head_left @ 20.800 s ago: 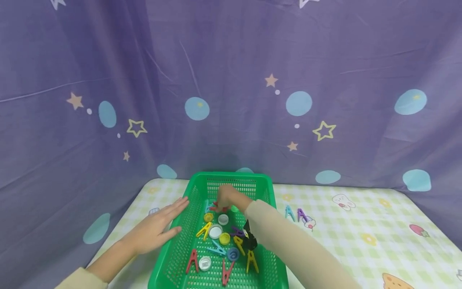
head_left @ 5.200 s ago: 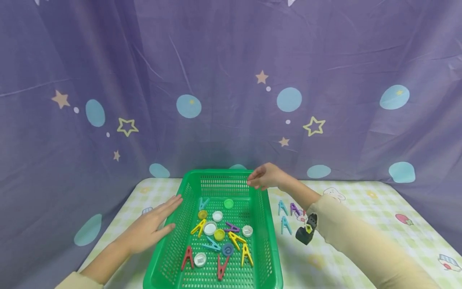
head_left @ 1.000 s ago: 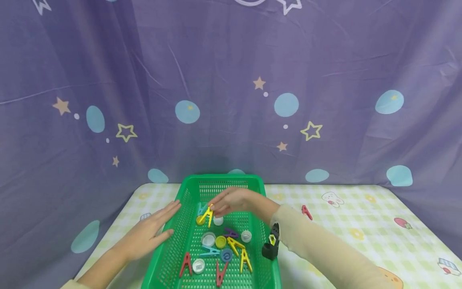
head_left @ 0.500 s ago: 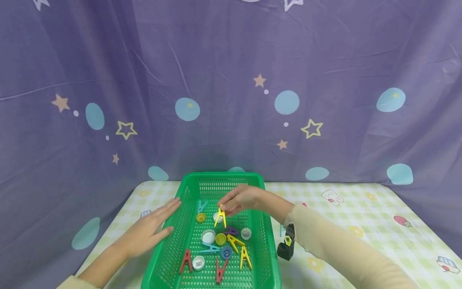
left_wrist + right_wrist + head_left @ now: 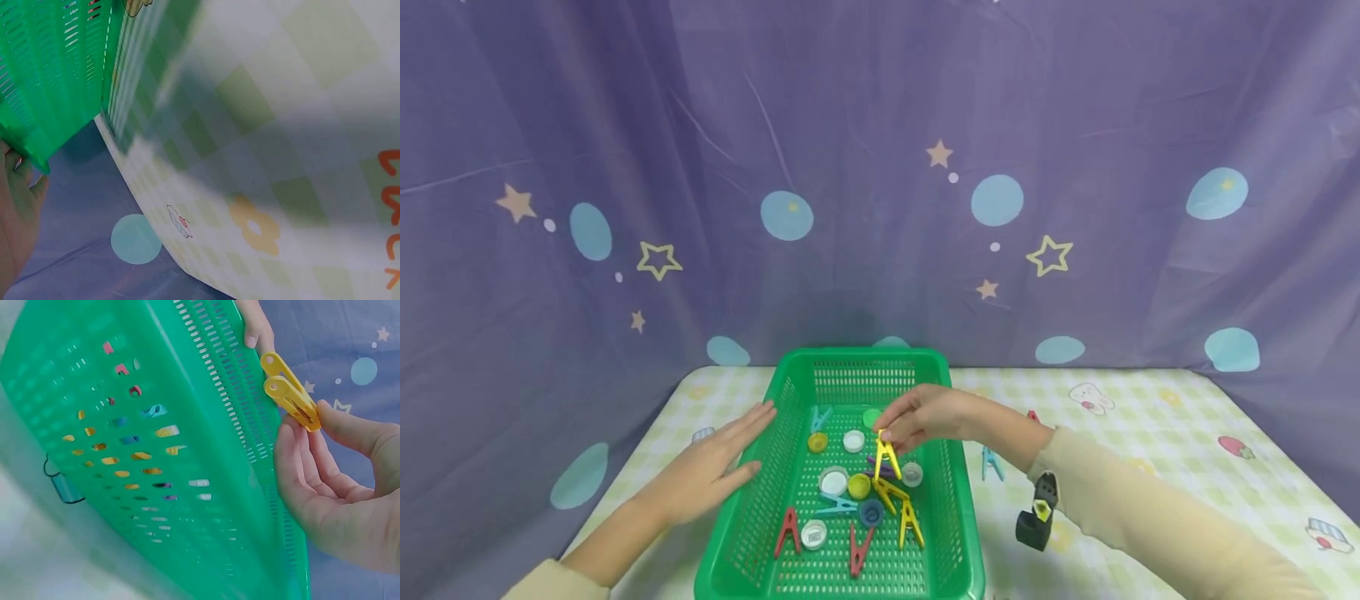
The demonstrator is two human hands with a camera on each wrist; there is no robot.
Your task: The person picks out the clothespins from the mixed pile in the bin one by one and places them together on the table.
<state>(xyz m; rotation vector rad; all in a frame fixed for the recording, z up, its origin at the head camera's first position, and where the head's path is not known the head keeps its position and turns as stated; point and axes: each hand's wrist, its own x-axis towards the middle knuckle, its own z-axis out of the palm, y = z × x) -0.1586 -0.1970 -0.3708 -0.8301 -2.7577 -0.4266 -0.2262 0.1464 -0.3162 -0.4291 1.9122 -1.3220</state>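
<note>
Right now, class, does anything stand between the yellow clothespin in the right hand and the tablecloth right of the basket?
Yes: the green basket's right rim. The right hand pinches the yellow clothespin on its inner side; whether it's high enough is unclear.

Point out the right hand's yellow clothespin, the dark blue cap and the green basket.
Yellow clothespin [image 5: 298,400]: right wrist view, on its body, midway along.
Dark blue cap [image 5: 871,513]: head view, on its center.
Green basket [image 5: 863,353]: head view, on its far rim.

Green basket [image 5: 868,353] open above, side walls [image 5: 947,492] (perforated) barring sideways passage, clothespins [image 5: 789,521] scattered inside
</note>
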